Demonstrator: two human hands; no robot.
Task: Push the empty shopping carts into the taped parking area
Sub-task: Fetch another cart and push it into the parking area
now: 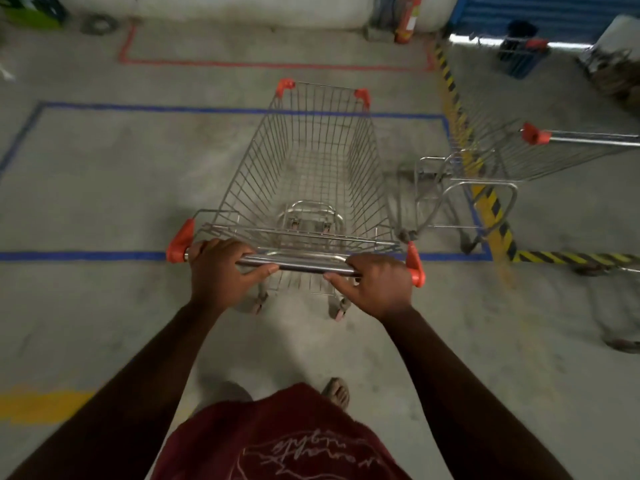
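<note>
An empty wire shopping cart [311, 161] with orange corner caps stands in front of me. Its basket lies inside a rectangle of blue tape [104, 256] on the concrete floor, while its handle bar [294, 263] is over the near blue line. My left hand [221, 271] grips the bar near its left end. My right hand [375, 282] grips it near the right end. A second empty cart [502, 168] stands to the right, across the blue rectangle's right edge and a yellow-black striped line.
A red taped rectangle [263, 65] lies beyond the blue one, near the far wall. A yellow-black hazard strip [491, 202] runs along the right. A red fire extinguisher [408, 19] and a blue bin [523, 50] stand at the back right.
</note>
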